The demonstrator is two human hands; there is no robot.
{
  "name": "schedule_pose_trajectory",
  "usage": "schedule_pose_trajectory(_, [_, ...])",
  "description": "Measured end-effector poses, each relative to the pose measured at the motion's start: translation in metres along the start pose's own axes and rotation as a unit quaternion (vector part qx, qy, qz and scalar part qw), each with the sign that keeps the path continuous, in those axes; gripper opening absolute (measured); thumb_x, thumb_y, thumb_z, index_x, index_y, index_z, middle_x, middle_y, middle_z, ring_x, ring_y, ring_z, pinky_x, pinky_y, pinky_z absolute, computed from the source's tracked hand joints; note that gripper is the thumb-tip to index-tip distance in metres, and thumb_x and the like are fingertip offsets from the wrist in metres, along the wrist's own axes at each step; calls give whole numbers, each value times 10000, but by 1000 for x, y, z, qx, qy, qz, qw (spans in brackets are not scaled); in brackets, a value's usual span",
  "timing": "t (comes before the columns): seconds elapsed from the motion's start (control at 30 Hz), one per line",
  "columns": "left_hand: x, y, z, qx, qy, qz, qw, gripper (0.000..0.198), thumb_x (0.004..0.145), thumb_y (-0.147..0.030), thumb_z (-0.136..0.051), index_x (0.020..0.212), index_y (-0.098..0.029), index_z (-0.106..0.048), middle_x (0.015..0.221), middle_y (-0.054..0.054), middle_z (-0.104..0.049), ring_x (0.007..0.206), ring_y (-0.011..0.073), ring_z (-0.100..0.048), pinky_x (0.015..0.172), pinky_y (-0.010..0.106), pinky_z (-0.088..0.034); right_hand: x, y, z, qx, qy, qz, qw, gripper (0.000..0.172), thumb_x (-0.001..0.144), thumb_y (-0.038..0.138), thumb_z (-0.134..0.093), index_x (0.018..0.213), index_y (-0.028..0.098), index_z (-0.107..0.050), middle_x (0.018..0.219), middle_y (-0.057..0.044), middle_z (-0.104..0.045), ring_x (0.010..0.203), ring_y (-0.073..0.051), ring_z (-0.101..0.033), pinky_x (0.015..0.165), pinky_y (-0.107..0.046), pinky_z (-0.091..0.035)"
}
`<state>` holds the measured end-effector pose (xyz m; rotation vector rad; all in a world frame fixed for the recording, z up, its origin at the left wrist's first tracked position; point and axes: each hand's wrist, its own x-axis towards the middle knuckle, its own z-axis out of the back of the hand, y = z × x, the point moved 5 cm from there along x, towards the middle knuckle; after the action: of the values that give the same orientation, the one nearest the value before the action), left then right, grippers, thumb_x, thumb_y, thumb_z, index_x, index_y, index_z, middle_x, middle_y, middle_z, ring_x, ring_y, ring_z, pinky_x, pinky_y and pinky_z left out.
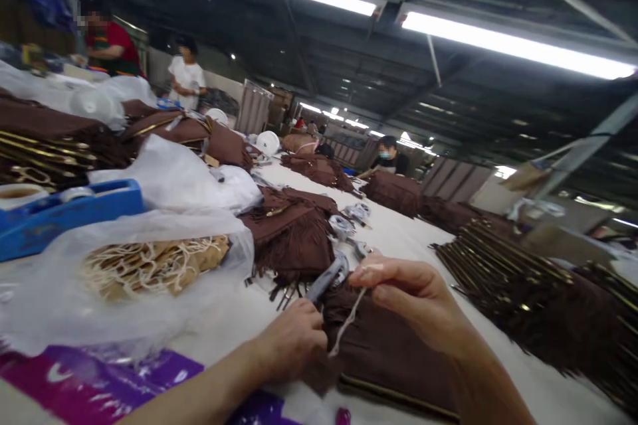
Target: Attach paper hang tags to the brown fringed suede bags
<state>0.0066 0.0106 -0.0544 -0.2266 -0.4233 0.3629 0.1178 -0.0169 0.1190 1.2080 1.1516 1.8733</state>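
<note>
My left hand (292,340) is closed around a grey hand tool (326,279), a clipper or tagging tool, whose tip points up and to the right. My right hand (409,295) pinches a pale string (349,322) that hangs down from its fingertips. Both hands are over a brown fringed bag (383,352) lying flat on the white table (409,239). The tool's tip sits close to my right fingertips.
A clear plastic bag of tan tags with strings (144,265) lies at the left, by a blue tape dispenser (64,212). Piles of brown fringed bags (294,232) line the table, with a long stack (523,279) at right. A purple sheet (100,378) is at the near edge. Several people stand farther off.
</note>
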Motion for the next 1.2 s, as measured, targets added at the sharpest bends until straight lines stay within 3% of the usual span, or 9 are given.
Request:
schedule_pose_trajectory(0.07, [0, 0, 8, 25, 21, 25, 999, 135, 839, -260, -677, 758, -192, -594, 904, 34, -655, 921, 223, -561, 839, 367, -393, -18, -6, 9, 4, -14, -18, 1000, 64, 826, 296, -779, 851, 238, -773, 822, -35, -747, 884, -172, -672, 841, -265, -534])
schedule_pose_trajectory(0.13, [1, 1, 12, 31, 30, 43, 998, 133, 844, -237, -675, 760, -186, -585, 912, 33, -668, 929, 215, -568, 852, 357, -383, -34, -27, 12, 68, -40, -92, 993, 99, 818, 308, -781, 864, 235, -733, 785, -11, -735, 722, -137, -681, 663, -219, -555])
schedule_pose_trajectory(0.23, [2, 2, 13, 5, 7, 54, 999, 69, 844, -140, -635, 848, -197, -596, 912, 16, -672, 930, 196, -572, 878, 351, -358, -57, -68, 7, 124, -55, -212, 968, 319, 769, 345, -802, 1030, 225, -663, 788, 2, -712, 467, -67, -557, 377, -124, -392])
schedule_pose_trajectory(0.33, [1, 3, 11, -20, -12, 43, 999, 163, 825, -87, -620, 906, -228, -617, 899, 0, -668, 923, 191, -568, 921, 376, -315, -70, -98, 6, 79, -53, -270, 958, 336, 752, 387, -778, 971, 154, -672, 752, -10, -685, 476, -52, -498, 403, -123, -367])
schedule_pose_trajectory(0.47, [-1, 5, 12, -44, -23, 54, 997, 142, 853, -84, -564, 863, -221, -602, 888, 9, -640, 920, 202, -536, 923, 392, -300, -75, -113, 8, 33, -17, -296, 954, 269, 762, 401, -701, 800, 137, -666, 679, 7, -629, 518, -73, -479, 498, -175, -397])
schedule_pose_trajectory(0.67, [-3, 10, 16, -109, -10, 76, 991, 147, 867, -60, -493, 828, -188, -554, 930, 35, -604, 911, 195, -502, 797, 296, -370, -64, -116, 4, -69, 45, -262, 962, 108, 735, 215, -571, 694, 141, -637, 600, 41, -536, 559, -93, -424, 515, -189, -317])
schedule_pose_trajectory(0.9, [-3, 13, 15, -127, -6, 80, 989, 303, 851, -6, -438, 955, -220, -625, 919, 19, -617, 932, 187, -517, 842, 304, -362, -54, -126, 3, -281, 58, -180, 941, 192, 722, 68, -533, 660, 144, -699, 568, 40, -562, 524, -92, -453, 521, -204, -303])
schedule_pose_trajectory(1.07, [0, 16, 16, -139, -16, 62, 988, 446, 791, 42, -426, 1021, -261, -660, 875, 17, -593, 894, 186, -526, 798, 292, -376, -48, -119, 3, -329, 79, -97, 936, 182, 748, 62, -547, 721, 161, -698, 677, 7, -635, 617, -125, -528, 592, -217, -360])
schedule_pose_trajectory(1.2, [1, 12, 24, -134, -18, 46, 990, 446, 740, 70, -414, 954, -252, -636, 865, 2, -579, 871, 172, -522, 790, 278, -381, -44, -127, 4, -314, 88, -106, 939, 187, 743, 40, -538, 711, 164, -675, 661, 18, -621, 601, -118, -528, 579, -209, -353])
